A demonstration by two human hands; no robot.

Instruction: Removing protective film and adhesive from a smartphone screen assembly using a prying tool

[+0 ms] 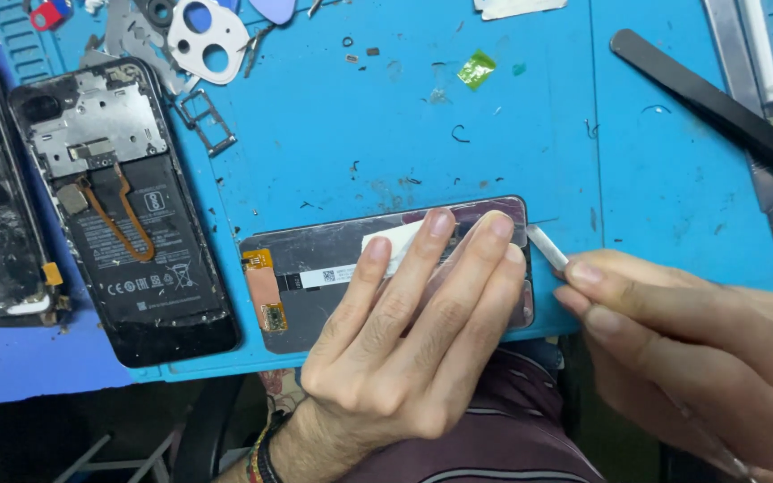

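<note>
Head view showed the left hand (413, 331) pressed flat, fingers spread, on a phone screen panel (315, 277) lying on the blue surface (494, 134). The right hand (691, 349) gripped a thin metal tool (547, 248) at the panel's edge.

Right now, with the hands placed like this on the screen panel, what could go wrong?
1. The right hand holds a thin metal tool at the edge of the panel. If it slips, it may scratch or crack the panel.
2. The left hand presses flat on the panel, which lies near the edge of the mat; hard pressure might bend it or push it off.
3. The orange flex cable is exposed and could tear.
</note>
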